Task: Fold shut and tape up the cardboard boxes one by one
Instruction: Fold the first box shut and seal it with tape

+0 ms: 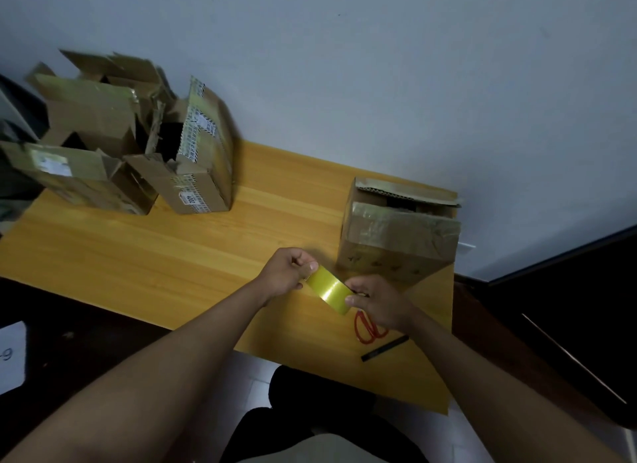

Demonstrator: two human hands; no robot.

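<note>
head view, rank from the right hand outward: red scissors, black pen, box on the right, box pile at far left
From the right hand:
1. Red scissors, partly under the hand, on its near side.
2. Black pen, just past the scissors, near the table's front edge.
3. Box on the right, behind the hand.
4. Box pile, far left corner.

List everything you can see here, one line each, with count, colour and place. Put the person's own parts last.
Table: one, yellow wood, against the wall.
Open boxes: a pile, exact count unclear, brown cardboard, table's far left.
Box: one, brown, partly taped, table's right.
Tape: one strip, yellowish, stretched between both hands.
Scissors: one pair, red handles, table's near right.
Pen: one, black, beside the scissors.
Paper: one, white, near left.
Left hand: pinches the tape.
Right hand: holds the other end.
</note>
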